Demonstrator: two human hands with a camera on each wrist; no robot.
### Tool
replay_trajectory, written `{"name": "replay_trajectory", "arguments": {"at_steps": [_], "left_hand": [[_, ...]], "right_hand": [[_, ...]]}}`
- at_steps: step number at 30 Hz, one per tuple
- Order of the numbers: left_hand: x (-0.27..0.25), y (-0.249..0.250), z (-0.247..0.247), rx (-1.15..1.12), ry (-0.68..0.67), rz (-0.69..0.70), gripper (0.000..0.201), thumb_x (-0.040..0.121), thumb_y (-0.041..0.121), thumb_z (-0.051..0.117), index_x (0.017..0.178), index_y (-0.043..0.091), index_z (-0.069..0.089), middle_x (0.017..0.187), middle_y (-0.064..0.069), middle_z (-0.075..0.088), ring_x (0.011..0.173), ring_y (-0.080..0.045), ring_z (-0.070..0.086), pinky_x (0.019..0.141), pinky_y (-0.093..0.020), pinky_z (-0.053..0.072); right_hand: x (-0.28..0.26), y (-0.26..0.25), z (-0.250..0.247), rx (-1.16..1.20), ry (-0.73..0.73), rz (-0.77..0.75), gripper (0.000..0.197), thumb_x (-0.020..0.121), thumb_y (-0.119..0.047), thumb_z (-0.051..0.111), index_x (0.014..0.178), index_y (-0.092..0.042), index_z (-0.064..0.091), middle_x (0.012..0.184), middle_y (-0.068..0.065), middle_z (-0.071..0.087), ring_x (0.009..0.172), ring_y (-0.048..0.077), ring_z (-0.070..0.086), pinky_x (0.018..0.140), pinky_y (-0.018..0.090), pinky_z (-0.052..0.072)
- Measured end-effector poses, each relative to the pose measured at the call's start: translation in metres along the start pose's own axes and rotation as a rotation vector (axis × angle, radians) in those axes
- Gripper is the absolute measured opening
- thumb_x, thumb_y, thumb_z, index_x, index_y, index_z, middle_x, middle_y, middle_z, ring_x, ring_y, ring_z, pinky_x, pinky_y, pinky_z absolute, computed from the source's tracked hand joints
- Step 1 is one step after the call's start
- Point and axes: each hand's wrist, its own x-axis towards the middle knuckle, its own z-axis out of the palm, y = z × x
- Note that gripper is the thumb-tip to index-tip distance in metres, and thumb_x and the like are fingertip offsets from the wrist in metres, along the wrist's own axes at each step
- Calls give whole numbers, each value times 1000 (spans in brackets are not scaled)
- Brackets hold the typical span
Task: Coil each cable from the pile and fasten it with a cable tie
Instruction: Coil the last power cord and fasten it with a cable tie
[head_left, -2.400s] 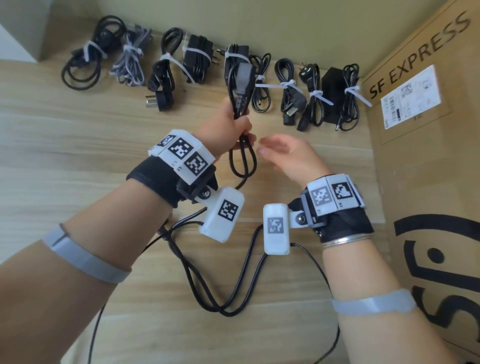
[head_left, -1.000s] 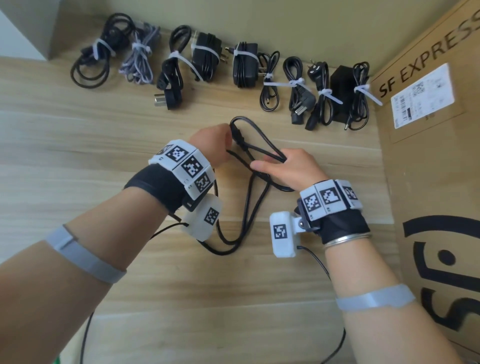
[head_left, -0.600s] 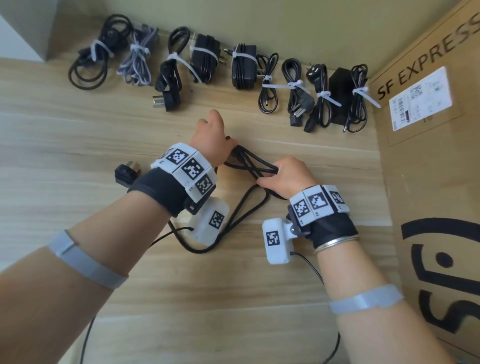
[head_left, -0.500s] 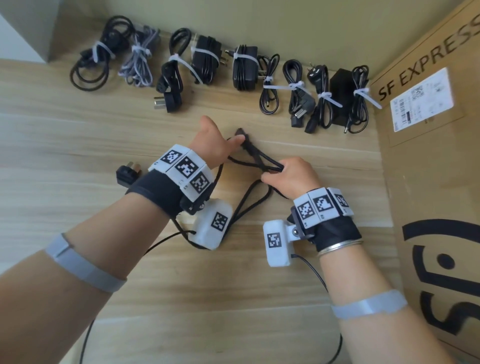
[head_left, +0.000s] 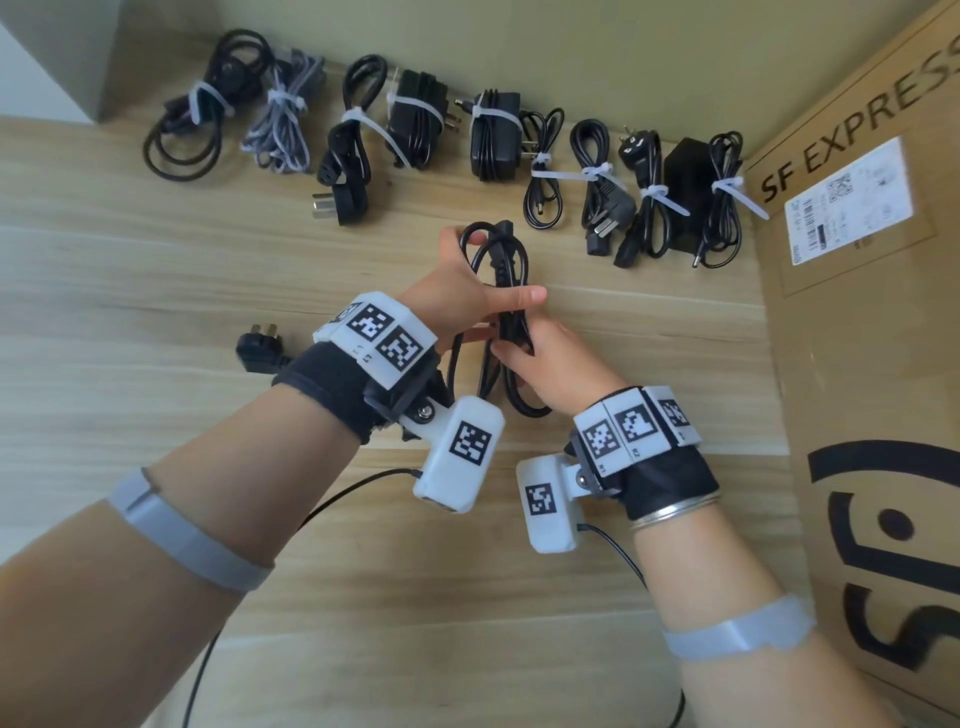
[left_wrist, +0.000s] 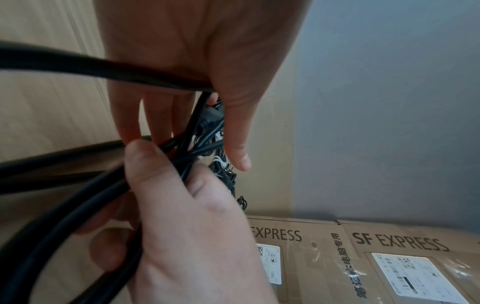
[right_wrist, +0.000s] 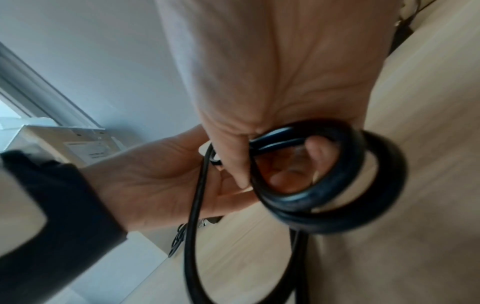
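A black power cable (head_left: 501, 270) is gathered into long loops held upright above the wooden surface (head_left: 156, 270). My left hand (head_left: 457, 296) holds the upper part of the loops, its thumb laid across the strands. Just below it, my right hand (head_left: 556, 369) grips the same bundle, and more loops hang beneath it. The cable's plug (head_left: 258, 347) lies on the wood to the left. In the left wrist view my left hand (left_wrist: 207, 51) has the cable (left_wrist: 103, 71) across its palm, with the right hand (left_wrist: 187, 226) wrapped round the strands. The right wrist view shows the right hand (right_wrist: 272, 72), the coiled loops (right_wrist: 324, 222) and the left hand (right_wrist: 145, 176).
Several coiled cables and adapters (head_left: 415, 124) fastened with white ties lie in a row along the back wall. A large cardboard box (head_left: 857, 364) marked SF EXPRESS stands at the right. Thin wires from the wrist cameras trail toward the near edge.
The cable was spread low between my hands. Both hands have since come together and drawn the loops into one upright bundle. The plug stays on the wood at the left.
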Motion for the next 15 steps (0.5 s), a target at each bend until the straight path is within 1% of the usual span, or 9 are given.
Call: {"name": "replay_trajectory", "arguments": {"at_steps": [2,3,6,7,9,10,12,13,15], "left_hand": [[1,0,-1,4,7,14,77,68,12,79,125,26,30,112,-16,56,98,-32,64,85,-48,54],[1,0,-1,20,10,26,79,67,10,80,125,27,30,109,-16,57,95,-32,64,84,-48,54],[4,-2,-6,48,28,56,70,71,4,76,119,27,32,88,-12,62,83,-29,64,83,-50,54],[3,-2,-6,31,21,48,66,73,1,73,118,26,32,81,-10,63,80,-29,64,82,-50,55],[2,-2,-8,-2,-13,29,62,76,-3,68,120,22,32,72,-6,63,74,-25,65,78,-46,56],[2,-2,-8,6,-26,24,62,77,-4,67,122,20,32,70,-5,63,71,-23,65,74,-42,57],[1,-3,-9,46,-35,14,60,77,-3,67,122,18,33,70,-5,61,69,-21,61,66,-36,54],[1,-3,-9,63,-33,12,58,77,-3,66,120,16,34,71,-5,60,70,-21,60,67,-36,52],[1,-4,-9,87,-63,24,47,78,-4,65,113,13,39,72,-7,59,68,-21,57,70,-35,49]], "right_hand": [[0,-2,2,20,-11,-17,39,96,-28,47,132,-12,43,125,7,56,107,22,56,81,25,37],[0,-3,3,28,-18,-21,39,95,-29,49,131,-12,45,125,7,57,106,21,56,82,26,39],[-2,-3,-3,47,-76,-29,37,91,-32,56,123,-14,54,122,3,60,110,17,56,89,28,43],[-3,-1,-8,62,-96,-21,34,91,-34,57,119,-15,58,119,0,62,108,15,57,89,26,44],[-4,5,-19,94,-104,23,28,89,-37,58,112,-21,62,111,-10,62,97,4,57,83,15,43],[-4,8,-23,115,-95,42,24,89,-38,58,109,-25,61,108,-11,62,92,2,57,83,16,44],[1,14,-27,156,-45,81,19,91,-35,55,108,-26,57,111,-4,63,90,9,61,87,28,50],[4,16,-26,183,8,112,18,92,-33,54,109,-24,54,112,0,62,90,13,62,86,31,52],[12,14,-21,249,130,175,25,93,-29,55,115,-20,49,109,2,60,86,15,64,79,30,55]]}}
